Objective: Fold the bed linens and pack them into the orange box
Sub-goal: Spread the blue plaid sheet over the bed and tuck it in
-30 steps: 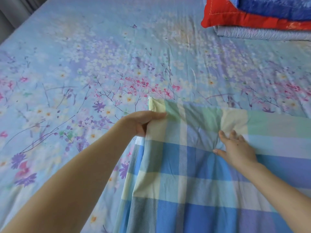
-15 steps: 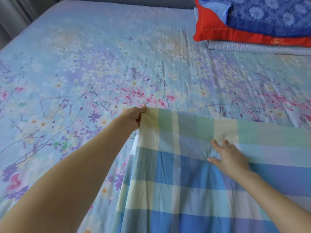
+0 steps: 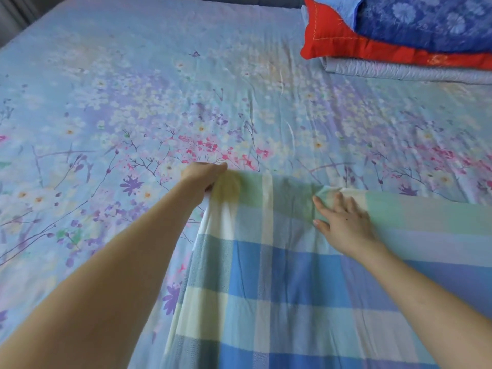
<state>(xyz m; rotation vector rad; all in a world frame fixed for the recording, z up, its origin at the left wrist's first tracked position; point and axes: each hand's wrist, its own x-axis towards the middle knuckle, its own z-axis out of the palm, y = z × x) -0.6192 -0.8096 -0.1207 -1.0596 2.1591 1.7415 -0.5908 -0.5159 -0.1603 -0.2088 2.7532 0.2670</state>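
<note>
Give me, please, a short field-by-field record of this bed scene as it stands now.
Surface: light-blue floral bed sheet, spread flat
Work item: checked blue and green fabric sheet, lying on the floral sheet, near right
Left hand: grips the checked sheet's far left corner
Right hand: fingers straight, pressing flat near the far edge
Stack, far right: dark-blue floral quilt on red stitched cushion on grey quilted blanket
Orange box: not in view

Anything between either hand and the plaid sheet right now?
Nothing visible. The left hand grips the plaid sheet at its far left corner; the right hand lies flat on it. The orange box is out of view, so that path cannot be judged.
</note>
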